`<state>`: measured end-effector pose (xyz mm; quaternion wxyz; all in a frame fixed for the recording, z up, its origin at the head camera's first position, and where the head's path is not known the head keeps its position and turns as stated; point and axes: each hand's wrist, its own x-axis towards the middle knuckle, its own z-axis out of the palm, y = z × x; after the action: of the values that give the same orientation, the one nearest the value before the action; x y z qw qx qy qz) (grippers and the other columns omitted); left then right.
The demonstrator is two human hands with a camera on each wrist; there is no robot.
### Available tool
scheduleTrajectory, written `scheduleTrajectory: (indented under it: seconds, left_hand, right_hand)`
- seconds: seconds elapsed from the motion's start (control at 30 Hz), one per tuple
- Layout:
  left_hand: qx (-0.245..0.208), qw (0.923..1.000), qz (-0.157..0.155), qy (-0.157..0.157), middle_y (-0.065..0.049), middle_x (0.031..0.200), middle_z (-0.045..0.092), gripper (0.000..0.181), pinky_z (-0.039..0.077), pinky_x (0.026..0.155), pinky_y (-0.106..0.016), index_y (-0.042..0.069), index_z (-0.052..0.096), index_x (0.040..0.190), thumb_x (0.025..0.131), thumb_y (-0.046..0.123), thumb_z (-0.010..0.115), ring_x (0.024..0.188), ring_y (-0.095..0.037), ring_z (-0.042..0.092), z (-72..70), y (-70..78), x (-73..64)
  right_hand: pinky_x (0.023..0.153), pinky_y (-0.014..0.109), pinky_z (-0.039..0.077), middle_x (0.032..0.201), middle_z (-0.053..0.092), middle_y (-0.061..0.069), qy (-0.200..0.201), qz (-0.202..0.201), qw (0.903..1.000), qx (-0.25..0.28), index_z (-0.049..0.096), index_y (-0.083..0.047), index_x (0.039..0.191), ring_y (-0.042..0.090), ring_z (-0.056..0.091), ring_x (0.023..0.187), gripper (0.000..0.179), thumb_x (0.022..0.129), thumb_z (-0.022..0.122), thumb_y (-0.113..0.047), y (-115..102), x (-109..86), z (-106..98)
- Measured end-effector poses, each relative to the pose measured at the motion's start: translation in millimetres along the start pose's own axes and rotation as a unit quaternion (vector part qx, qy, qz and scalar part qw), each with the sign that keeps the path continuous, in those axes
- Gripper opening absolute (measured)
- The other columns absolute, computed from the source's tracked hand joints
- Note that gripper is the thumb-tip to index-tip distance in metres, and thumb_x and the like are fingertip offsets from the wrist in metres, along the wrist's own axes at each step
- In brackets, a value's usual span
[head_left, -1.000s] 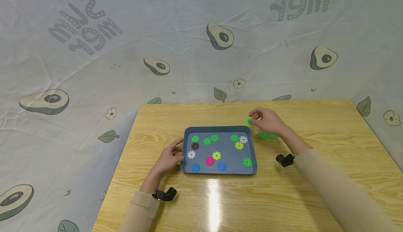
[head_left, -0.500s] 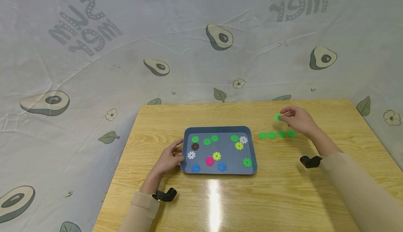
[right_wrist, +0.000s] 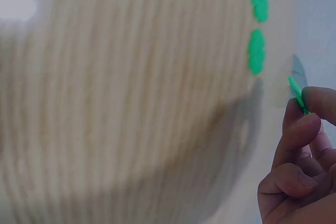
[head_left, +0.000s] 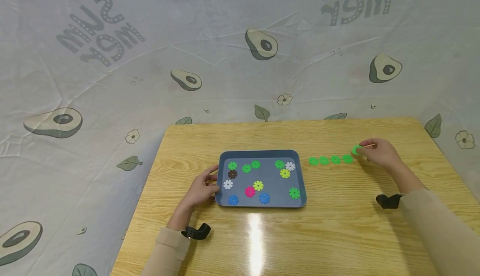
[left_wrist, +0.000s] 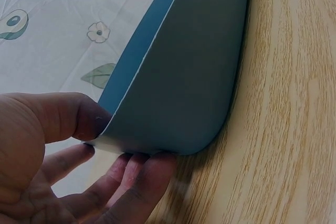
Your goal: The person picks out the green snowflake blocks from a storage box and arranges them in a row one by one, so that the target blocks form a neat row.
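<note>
My right hand (head_left: 379, 153) pinches a green notched plastic disc (head_left: 356, 150) between thumb and fingertips, above the table at the right end of a row. That row is made of several green notched discs (head_left: 324, 160) lying right of the tray. In the right wrist view the pinched disc (right_wrist: 295, 92) shows edge-on. My left hand (head_left: 201, 188) holds the left wall of the blue-grey tray (head_left: 261, 154). In the left wrist view its thumb (left_wrist: 65, 116) is at the rim and the fingertips touch the outside wall.
Inside the tray lie several more notched discs: green (head_left: 294, 193), blue (head_left: 264, 198), white (head_left: 228, 184), yellow (head_left: 258, 185), one pink (head_left: 250, 191) and one brown (head_left: 232, 174). The wooden table (head_left: 318, 242) ends at a patterned cloth (head_left: 225, 59) behind it.
My right hand has moved right along the row with the green disc, then lowered toward the row's right end. The left hand and the tray stay put.
</note>
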<state>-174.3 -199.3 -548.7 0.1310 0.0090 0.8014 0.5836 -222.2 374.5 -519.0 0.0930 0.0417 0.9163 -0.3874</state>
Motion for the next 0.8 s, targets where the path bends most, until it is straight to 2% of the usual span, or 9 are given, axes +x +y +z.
scheduleTrajectory:
  seconds: [0.23,0.47,0.8]
  left_hand:
    - [-0.009,0.9999,0.004,-0.012,-0.025,0.124,0.058,0.079,0.060,0.075,-0.046,0.005,0.045,0.157,0.082,-0.010,0.066,0.095,-0.033,0.069,-3.3,-4.6,2.2]
    - [-0.007,0.9999,0.000,-0.012,-0.024,0.125,0.059,0.079,0.059,0.076,-0.040,0.008,0.046,0.157,0.082,-0.008,0.067,0.094,-0.030,0.069,-3.3,-3.9,2.1]
    - [0.000,0.9998,0.007,-0.016,-0.024,0.126,0.058,0.079,0.059,0.075,-0.042,0.007,0.045,0.157,0.083,-0.008,0.067,0.094,-0.030,0.069,-4.1,-6.1,2.5]
  right_hand:
    - [0.072,0.036,0.052,0.119,0.059,0.031,-0.008,0.002,0.9999,-0.012,0.052,0.013,0.135,0.040,0.061,0.099,0.056,0.106,0.056,-0.035,13.8,-2.5,1.4]
    - [0.070,0.036,0.051,0.111,0.063,0.026,-0.003,-0.002,0.9995,-0.033,0.055,0.012,0.130,0.036,0.062,0.094,0.052,0.106,0.058,-0.034,19.4,-1.0,4.1]
    - [0.075,0.049,0.052,0.117,0.062,0.032,-0.003,0.006,0.9980,-0.063,0.057,0.012,0.127,0.046,0.061,0.100,0.051,0.105,0.056,-0.034,19.9,-1.9,7.1]
